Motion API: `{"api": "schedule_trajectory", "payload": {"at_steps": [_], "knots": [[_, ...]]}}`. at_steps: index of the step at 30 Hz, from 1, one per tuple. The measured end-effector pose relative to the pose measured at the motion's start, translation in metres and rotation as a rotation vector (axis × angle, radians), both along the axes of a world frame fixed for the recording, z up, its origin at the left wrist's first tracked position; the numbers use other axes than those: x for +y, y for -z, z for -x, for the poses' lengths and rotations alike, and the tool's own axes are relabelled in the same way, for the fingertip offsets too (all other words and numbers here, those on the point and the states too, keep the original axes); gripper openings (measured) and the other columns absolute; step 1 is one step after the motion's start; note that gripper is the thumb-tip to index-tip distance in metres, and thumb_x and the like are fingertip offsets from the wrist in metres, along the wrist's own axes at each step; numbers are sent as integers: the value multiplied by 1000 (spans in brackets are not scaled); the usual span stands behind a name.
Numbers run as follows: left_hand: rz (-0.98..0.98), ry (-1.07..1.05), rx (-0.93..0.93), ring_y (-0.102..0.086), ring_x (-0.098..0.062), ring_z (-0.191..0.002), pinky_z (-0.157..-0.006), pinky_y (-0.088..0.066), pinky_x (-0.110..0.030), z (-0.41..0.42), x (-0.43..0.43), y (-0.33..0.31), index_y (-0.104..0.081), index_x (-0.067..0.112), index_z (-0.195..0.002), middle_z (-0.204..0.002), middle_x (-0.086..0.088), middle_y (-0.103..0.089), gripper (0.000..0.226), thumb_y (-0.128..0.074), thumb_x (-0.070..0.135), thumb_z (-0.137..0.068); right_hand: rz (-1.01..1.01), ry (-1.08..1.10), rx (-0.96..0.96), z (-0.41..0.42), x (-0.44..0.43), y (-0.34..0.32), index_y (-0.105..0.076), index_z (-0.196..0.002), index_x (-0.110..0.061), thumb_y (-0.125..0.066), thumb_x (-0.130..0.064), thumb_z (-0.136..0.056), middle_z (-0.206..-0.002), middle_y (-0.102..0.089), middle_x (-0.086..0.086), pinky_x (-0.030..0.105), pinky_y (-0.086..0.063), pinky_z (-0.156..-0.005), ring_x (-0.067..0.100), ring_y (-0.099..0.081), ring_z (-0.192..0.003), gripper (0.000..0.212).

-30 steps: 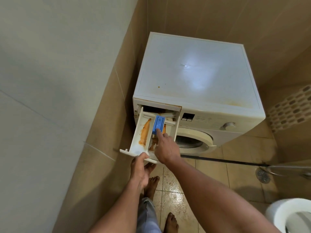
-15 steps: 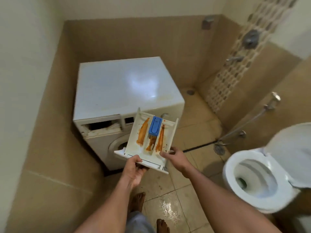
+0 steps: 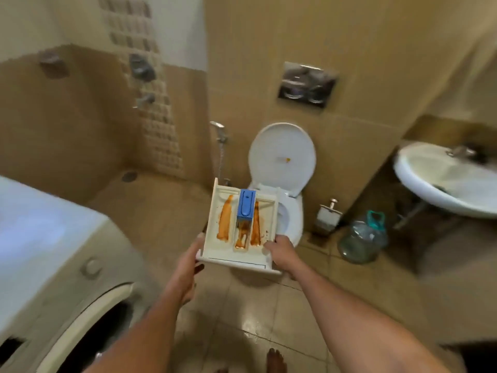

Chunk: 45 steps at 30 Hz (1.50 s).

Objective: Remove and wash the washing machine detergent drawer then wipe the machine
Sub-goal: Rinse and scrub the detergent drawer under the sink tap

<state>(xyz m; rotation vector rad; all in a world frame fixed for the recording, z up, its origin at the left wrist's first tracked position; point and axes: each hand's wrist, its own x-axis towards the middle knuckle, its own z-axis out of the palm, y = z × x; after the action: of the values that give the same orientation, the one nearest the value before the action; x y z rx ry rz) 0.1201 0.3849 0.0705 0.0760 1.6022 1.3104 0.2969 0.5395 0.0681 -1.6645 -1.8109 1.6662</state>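
words: none can be read | numbers: none can be read | why: the washing machine (image 3: 40, 238) front and the detergent drawer (image 3: 231, 255) look too blurry to show any letters

The detergent drawer (image 3: 215, 246) is out of the washing machine (image 3: 53, 238), held roughly level in the air by the left hand (image 3: 188, 265) and right hand (image 3: 279, 250) at its front corners. It is cream plastic with three long compartments streaked with orange residue and a blue insert (image 3: 245, 204) in the middle one. The white front-loading machine stands to the left, blurred.
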Motion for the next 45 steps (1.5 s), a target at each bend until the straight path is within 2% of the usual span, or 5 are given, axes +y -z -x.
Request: {"api": "schedule_trajectory", "payload": {"at_steps": [19, 27, 33, 38, 45], "knots": [[7, 1092, 40, -72, -35, -101, -95, -57, -52, -249, 232, -48, -68, 3, -118, -111, -19, -72, 36, -73, 18, -86, 37, 323, -356, -330, 54, -70, -61, -100, -10, -57, -23, -95, -94, -62, 4, 32, -48, -78, 20, -60, -88, 14], [-83, 974, 8, -76, -32, -90, -74, -63, -45, -389, 278, -68, -65, 3, -113, -104, -19, -76, 21, -63, 6, -92, -152, 295, -517, -465, 128, -120, -62, -121, -13, -65, -29, -89, -111, -65, 3, 29, -47, -77, 15, -60, -88, 36], [-105, 816, -12, -74, -33, -92, -59, -61, -38, -469, 337, -83, -64, 3, -113, -110, -19, -72, 24, -69, 9, -90, -380, 662, -418, -533, 176, -128, -52, -89, -21, -60, -39, -85, -85, -51, -7, 26, -38, -61, 15, -51, -79, 21], [-110, 699, -48, -72, -32, -98, -84, -62, -49, -534, 404, -92, -63, 4, -110, -111, -16, -70, 23, -70, 6, -89, -329, 856, -64, -569, 215, -120, -32, -148, -18, -56, -47, -93, -144, -47, 7, 37, -42, -101, 26, -48, -128, 67], [-92, 526, -143, -70, -32, -93, -76, -61, -44, -623, 514, -73, -57, 6, -113, -105, -16, -68, 26, -69, 9, -90, -215, 646, 67, -621, 319, -126, -27, -150, -29, -58, -47, -93, -148, -44, 0, 39, -37, -104, 22, -43, -134, 68]]}}
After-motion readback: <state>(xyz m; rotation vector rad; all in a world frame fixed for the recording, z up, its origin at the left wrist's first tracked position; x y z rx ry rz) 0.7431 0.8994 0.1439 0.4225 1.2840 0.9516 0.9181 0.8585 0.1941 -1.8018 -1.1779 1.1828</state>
